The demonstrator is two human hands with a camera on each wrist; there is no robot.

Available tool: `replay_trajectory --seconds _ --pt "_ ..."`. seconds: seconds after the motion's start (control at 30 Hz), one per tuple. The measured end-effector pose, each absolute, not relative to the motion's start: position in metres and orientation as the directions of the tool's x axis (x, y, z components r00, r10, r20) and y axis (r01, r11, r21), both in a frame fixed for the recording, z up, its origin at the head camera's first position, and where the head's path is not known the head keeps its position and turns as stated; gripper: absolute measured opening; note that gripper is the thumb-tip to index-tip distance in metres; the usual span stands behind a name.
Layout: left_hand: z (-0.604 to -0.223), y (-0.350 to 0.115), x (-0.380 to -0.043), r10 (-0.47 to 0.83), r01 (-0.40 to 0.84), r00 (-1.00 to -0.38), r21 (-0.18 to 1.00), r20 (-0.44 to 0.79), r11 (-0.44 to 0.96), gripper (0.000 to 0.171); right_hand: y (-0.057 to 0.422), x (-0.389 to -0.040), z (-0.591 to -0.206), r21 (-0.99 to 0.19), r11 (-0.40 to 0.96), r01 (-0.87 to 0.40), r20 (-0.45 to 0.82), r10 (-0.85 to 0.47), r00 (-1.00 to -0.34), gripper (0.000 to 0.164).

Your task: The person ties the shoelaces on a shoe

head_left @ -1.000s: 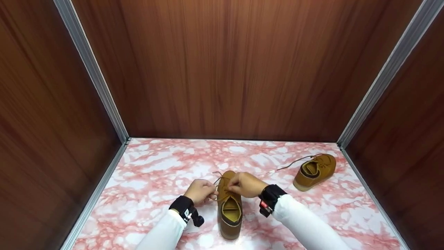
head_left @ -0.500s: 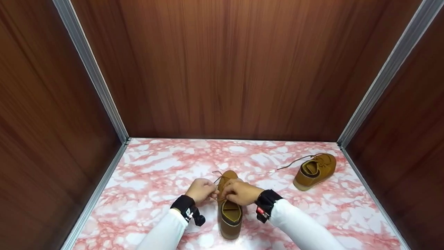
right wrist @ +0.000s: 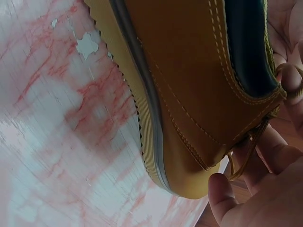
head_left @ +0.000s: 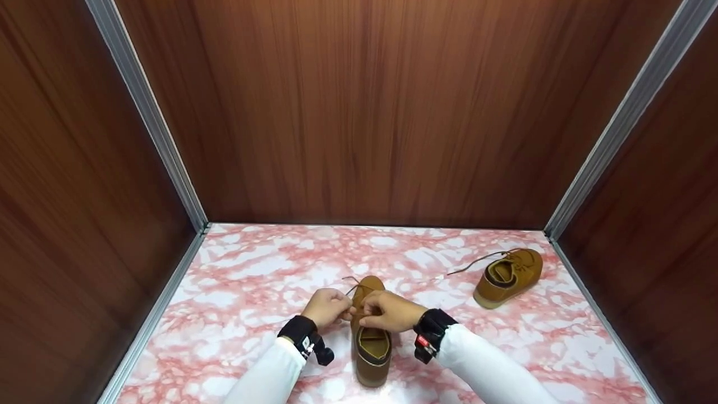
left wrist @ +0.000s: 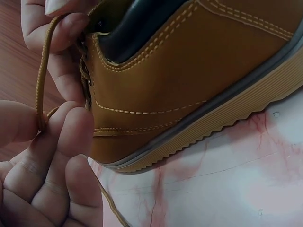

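Observation:
A tan lace-up shoe point(head_left: 372, 370) stands upright in front of me, toe pointing away. To its left, my left hand point(head_left: 325, 307) pinches a brown shoelace point(left wrist: 42, 71) between thumb and fingertips. Over the shoe's tongue area is my right hand point(head_left: 395, 311), its thumb and index finger closed on the same lace, which runs taut between the hands in the left wrist view. More lace point(right wrist: 248, 156) crosses the eyelets beside the right fingers. My right hand hides much of the lacing in the head view.
A matching tan shoe point(head_left: 510, 280) lies at the back right, its loose lace point(head_left: 474, 262) trailing left on the pink-and-white marbled surface point(head_left: 252, 264). Brown wood-grain panels point(head_left: 359, 112) with grey metal edge strips point(head_left: 151, 112) enclose the back and sides.
My right hand has moved left and slightly towards me, from the upper lacing to beside the left fingertips. The left hand has barely shifted, and both shoes have stayed in place.

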State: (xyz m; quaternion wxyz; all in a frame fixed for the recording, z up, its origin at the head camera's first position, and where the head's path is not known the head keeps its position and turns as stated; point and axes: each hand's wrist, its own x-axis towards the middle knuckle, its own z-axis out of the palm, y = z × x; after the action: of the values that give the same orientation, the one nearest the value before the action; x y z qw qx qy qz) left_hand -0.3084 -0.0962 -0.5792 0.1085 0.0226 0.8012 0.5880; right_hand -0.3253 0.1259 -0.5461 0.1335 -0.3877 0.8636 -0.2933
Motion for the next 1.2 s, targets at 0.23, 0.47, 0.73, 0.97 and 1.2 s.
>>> replay_trajectory --seconds 0.23,0.47,0.73,0.97,1.2 --pt "-0.578 -0.098 -0.309 0.172 -0.11 -0.971 0.952 -0.164 0.287 0.027 0.128 -0.327 -0.549 -0.662 0.548 -0.511 0.012 -0.675 -0.738 0.022" --pt "-0.578 -0.105 -0.314 0.144 -0.124 -0.975 0.949 -0.171 0.291 0.027 0.132 -0.326 -0.549 -0.692 0.54 -0.48 0.036 -0.638 -0.769 0.019" --pt "-0.58 -0.111 -0.322 0.058 -0.09 -0.992 0.939 -0.116 0.331 0.019 0.135 -0.327 -0.55 -0.697 0.533 -0.48 0.049 -0.633 -0.773 0.018" --pt "-0.597 -0.116 -0.332 -0.043 -0.023 -0.999 0.836 0.001 0.548 0.008 0.136 -0.327 -0.55 -0.704 0.534 -0.468 0.039 -0.629 -0.776 0.018" --pt "-0.607 -0.113 -0.335 -0.051 -0.076 -0.997 0.719 -0.056 0.691 0.011 0.136 -0.327 -0.549 -0.72 0.515 -0.464 0.042 -0.636 -0.77 0.019"
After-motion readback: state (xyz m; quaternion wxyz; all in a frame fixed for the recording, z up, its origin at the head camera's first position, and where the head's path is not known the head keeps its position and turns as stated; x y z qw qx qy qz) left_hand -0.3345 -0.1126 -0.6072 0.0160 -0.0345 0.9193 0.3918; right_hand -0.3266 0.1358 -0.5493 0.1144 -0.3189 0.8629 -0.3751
